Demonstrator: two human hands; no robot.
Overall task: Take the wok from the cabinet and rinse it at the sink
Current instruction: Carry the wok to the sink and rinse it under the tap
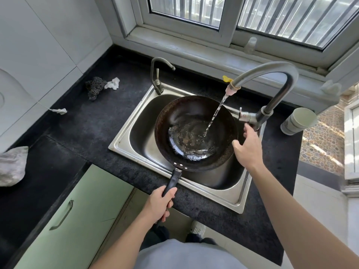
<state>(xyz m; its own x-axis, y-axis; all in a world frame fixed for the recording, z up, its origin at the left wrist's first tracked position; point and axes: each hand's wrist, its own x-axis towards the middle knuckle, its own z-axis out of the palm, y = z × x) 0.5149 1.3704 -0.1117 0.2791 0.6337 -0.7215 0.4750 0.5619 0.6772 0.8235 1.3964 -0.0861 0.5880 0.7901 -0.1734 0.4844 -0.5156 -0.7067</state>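
Head camera, looking down: a round, dark, blackened metal wok [194, 133] sat in the basin of a rectangular stainless-steel sink [124, 140] that was set into a black speckled stone worktop [87, 129]. The wok's long black handle [173, 181] reached out over the front rim of the sink toward the person. The left hand [159, 204] gripped that handle near its end, fingers curled round it. From a tall curved grey tap [272, 74] with a pink nozzle, a thin stream of water [215, 115] fell slantwise into the wok, and a shallow pool lay in its bottom.

The right hand [248, 146] was spread and relaxed, holding nothing. It hovered at the wok's right rim, fingertips just below the tap's metal lever. Whether it touched either could not be told.

A smaller slim chrome tap [157, 74] stood at the sink's back left corner. On the worktop to the left lay a dark grey wire scourer [95, 87] touching a crumpled white rag [112, 83]. A rumpled grey cloth [11, 166] lay at the far left edge. A white paper cup [299, 120] stood to the right of the sink. Below the worktop a pale green cabinet door [77, 220] with a metal handle was closed.
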